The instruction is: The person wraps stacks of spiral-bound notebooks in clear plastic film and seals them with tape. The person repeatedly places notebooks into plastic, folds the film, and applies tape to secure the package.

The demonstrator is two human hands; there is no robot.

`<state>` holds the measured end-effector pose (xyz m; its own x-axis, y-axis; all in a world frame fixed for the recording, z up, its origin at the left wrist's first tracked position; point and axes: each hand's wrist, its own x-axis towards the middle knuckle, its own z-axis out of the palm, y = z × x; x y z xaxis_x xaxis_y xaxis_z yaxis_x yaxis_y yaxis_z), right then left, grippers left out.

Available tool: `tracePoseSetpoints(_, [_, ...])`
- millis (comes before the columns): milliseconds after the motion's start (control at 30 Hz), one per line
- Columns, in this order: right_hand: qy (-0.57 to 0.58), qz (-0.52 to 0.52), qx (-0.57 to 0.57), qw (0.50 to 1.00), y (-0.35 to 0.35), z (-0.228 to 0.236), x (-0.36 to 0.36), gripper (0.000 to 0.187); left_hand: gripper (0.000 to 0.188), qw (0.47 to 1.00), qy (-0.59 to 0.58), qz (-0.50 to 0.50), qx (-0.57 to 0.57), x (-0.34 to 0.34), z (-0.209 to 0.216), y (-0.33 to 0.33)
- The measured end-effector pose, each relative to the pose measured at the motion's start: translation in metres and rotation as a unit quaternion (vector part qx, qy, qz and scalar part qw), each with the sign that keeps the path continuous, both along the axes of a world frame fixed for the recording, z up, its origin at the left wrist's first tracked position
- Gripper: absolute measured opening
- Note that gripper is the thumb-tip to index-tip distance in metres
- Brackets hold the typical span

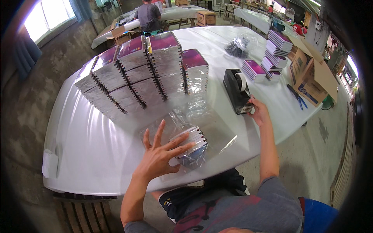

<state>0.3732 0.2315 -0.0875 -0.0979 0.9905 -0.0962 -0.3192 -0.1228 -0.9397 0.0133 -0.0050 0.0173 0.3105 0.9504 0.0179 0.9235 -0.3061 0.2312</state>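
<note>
My left hand (161, 153) lies flat with fingers spread on a small stack of spiral notebooks (192, 145) wrapped in clear plastic film (223, 136), near the front edge of the white table (85, 143). My right hand (259, 112) reaches out to the black tape dispenser (237, 91) and touches its near end, fingers curled at the tape. Behind the wrapped stack stand tall rows of wrapped purple-covered notebook stacks (143, 70).
More purple notebooks (272, 54) are piled at the far right beside an open cardboard box (311, 77). Blue scissors (297, 97) lie near it. A clear bag of dark items (239, 44) sits at the back. A person (149, 15) sits at another table beyond.
</note>
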Motion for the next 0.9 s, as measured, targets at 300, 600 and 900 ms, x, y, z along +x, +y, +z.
tracePoseSetpoints(300, [-0.661, -0.278, 0.239, 0.655, -0.034, 0.014, 0.006, 0.011, 0.097, 1.000, 0.005, -0.009, 0.012, -0.001, -0.002, 0.002])
tracePoseSetpoints(600, [-0.300, 0.417, 0.200, 0.834, -0.092, 0.151, -0.117, 0.085, 0.102, 0.998, 0.056, -0.022, 0.002, 0.000, 0.002, -0.002])
tracePoseSetpoints(900, [-0.566, 0.411, 0.318, 0.640, -0.099, 0.145, -0.197, 0.095, 0.098, 0.998, 0.057, -0.031, 0.011, 0.000, 0.005, -0.001])
